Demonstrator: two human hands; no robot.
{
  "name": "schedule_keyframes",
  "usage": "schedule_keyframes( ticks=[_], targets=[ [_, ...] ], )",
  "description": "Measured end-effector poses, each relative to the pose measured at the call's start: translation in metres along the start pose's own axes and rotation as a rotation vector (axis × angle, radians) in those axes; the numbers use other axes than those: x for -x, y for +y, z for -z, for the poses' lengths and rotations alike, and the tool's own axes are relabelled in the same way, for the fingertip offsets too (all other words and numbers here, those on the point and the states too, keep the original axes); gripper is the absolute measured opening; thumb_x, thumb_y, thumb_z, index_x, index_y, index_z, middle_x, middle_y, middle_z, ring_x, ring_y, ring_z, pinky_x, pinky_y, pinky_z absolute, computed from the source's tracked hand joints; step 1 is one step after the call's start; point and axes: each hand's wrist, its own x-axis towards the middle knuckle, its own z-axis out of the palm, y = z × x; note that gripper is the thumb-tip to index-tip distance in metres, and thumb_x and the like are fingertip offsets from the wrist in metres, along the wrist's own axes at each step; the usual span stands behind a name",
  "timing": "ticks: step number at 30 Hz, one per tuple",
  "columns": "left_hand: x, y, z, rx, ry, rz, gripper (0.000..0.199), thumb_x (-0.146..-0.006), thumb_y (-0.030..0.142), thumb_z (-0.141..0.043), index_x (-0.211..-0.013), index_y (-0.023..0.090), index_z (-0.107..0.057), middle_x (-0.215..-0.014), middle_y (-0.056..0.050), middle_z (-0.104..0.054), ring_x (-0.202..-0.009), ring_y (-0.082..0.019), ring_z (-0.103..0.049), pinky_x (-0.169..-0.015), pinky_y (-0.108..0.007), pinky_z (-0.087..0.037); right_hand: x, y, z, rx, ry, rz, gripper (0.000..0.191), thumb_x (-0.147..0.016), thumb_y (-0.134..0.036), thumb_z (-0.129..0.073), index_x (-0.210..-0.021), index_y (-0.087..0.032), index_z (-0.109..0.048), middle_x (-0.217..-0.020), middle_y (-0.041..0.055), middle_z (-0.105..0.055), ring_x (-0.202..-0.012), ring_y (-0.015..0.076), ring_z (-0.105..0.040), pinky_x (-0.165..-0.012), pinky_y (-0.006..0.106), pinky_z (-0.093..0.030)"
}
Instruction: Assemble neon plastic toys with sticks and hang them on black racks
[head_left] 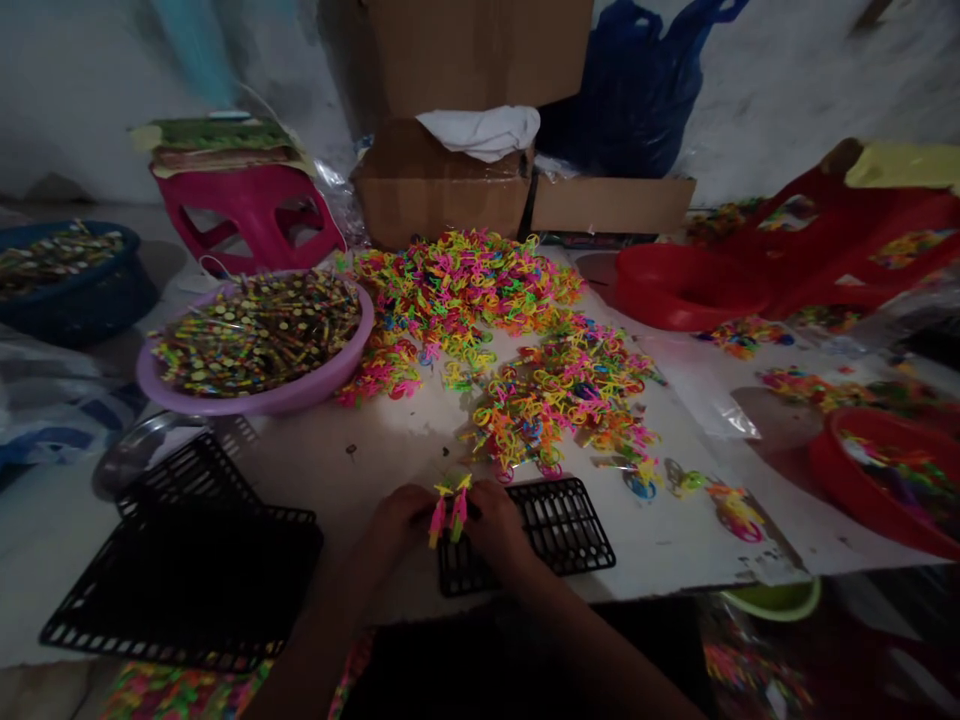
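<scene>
Two small plastic pieces [448,508], pink, yellow and green, stand upright side by side between my hands. My left hand [401,515] closes its fingers on the left one. My right hand [495,520] has its fingers closed at the right one, above a black slotted tray [568,525] on the white table. The tray's left part is partly hidden by my right hand. Beyond the hands lies a large heap of similar bright plastic pieces [559,400].
On the left are a purple basin [259,400] full of small patterned sticks and stacked black trays [187,590]. An empty-looking red basin [679,290] is at the back right, another red basin [847,490] nearer. Cardboard boxes [442,200] stand behind the heap.
</scene>
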Motion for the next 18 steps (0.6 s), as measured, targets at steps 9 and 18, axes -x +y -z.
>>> schedule_keyframes(
  ticks=[9, 18],
  targets=[
    [0.004, 0.008, -0.001, 0.118, -0.013, 0.042, 0.021, -0.065, 0.014, -0.052, -0.073, 0.019, -0.070, -0.075, -0.005, -0.069, -0.074, -0.020, -0.061, -0.073, -0.031, -0.047, 0.002, -0.004, -0.004, 0.109, -0.045, 0.017, 0.005, -0.072, -0.024, -0.067, -0.072, -0.019, -0.067, -0.075, 0.0040, -0.063, -0.077, 0.0180, -0.054, -0.069, 0.027, -0.038],
    [0.013, 0.002, -0.018, 0.055, 0.140, 0.051, 0.013, -0.066, 0.025, -0.056, -0.063, 0.021, -0.068, -0.069, -0.006, -0.063, -0.069, -0.019, -0.056, -0.065, -0.029, -0.045, 0.007, 0.033, 0.071, 0.219, 0.164, -0.134, 0.021, -0.085, -0.018, -0.048, -0.093, -0.023, -0.067, -0.086, 0.0051, -0.063, -0.083, 0.0169, -0.055, -0.075, 0.026, -0.039]
  ],
)
